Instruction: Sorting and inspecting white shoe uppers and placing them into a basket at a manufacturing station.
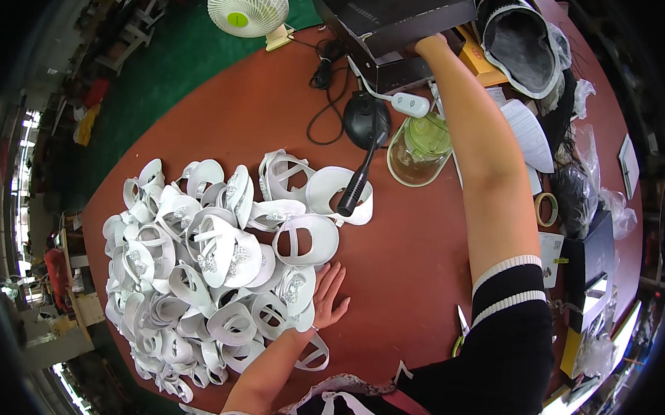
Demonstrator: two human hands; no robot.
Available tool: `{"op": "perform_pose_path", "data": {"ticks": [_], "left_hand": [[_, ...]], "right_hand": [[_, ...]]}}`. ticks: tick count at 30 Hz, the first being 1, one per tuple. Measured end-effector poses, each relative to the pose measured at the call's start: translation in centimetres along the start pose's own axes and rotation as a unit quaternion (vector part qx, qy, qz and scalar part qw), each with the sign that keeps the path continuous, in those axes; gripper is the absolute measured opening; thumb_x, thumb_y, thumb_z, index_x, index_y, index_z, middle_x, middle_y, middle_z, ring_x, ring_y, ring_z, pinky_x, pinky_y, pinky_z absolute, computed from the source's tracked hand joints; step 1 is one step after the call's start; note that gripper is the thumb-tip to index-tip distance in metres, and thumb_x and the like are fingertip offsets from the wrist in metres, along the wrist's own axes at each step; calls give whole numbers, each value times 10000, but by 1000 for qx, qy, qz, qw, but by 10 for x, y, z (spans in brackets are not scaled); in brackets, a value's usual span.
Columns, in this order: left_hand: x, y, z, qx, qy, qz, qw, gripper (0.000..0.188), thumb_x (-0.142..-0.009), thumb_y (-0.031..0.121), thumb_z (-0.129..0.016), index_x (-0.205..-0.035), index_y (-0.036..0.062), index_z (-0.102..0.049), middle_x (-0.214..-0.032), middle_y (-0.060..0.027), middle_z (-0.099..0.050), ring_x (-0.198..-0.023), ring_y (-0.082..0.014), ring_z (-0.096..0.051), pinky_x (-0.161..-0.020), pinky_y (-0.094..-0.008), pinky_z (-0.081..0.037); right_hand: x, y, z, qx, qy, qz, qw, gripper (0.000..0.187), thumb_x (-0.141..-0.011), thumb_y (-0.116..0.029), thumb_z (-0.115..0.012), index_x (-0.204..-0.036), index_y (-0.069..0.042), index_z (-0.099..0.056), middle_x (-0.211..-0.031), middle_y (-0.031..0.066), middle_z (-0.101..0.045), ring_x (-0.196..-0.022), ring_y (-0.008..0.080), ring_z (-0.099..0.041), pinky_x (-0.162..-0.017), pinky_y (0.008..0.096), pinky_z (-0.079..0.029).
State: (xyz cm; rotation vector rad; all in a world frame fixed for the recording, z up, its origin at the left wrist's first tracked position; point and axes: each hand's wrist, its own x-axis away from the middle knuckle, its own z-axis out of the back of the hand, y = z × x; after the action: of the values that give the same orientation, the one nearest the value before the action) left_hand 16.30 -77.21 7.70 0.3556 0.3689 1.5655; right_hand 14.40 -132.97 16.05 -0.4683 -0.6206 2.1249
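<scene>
Nearest my camera, the black right sleeve (500, 370) lies over the red-brown bench (404, 262), where I see a heap of white strapped pieces (216, 251) along the left edge and a black box (400, 21) at the far edge. Beside the heap, the left hand (327, 300) has its fingers spread open; the right hand (430, 45) is partly hidden by the box, so I cannot tell its grip.
</scene>
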Motion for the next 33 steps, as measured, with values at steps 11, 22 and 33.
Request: {"op": "perform_pose_path", "data": {"ticks": [11,22,33], "left_hand": [[2,1,-2,-5,1,-2,1000,568,-812,277,-608,-1301,16,-482,-1372,-129,-444,-1296,-303,-369,-1067,-406,-310],[1,0,0,-14,5,-1,1000,560,-810,277,-602,-1295,20,-490,-1374,-121,-446,-1295,-296,-371,-1069,-404,-307],[2,-1,-1,15,11,-9,1000,593,-797,248,-616,-1316,6,-461,-1386,-139,-421,-1299,-323,-350,-1071,-418,-304]], "right_hand": [[-6,-7,0,-181,28,-45,982,300,-885,-118,-515,-1146,20,-572,-940,136,-658,-867,231,-651,-759,322,-534],[-5,15,25,-341,61,-98,933,297,-885,-117,-523,-1142,22,-573,-935,139,-655,-843,238,-656,-730,317,-543],[58,9,58,-480,121,-165,853,294,-885,-117,-530,-1139,24,-573,-930,142,-651,-819,244,-661,-701,312,-553]]}}
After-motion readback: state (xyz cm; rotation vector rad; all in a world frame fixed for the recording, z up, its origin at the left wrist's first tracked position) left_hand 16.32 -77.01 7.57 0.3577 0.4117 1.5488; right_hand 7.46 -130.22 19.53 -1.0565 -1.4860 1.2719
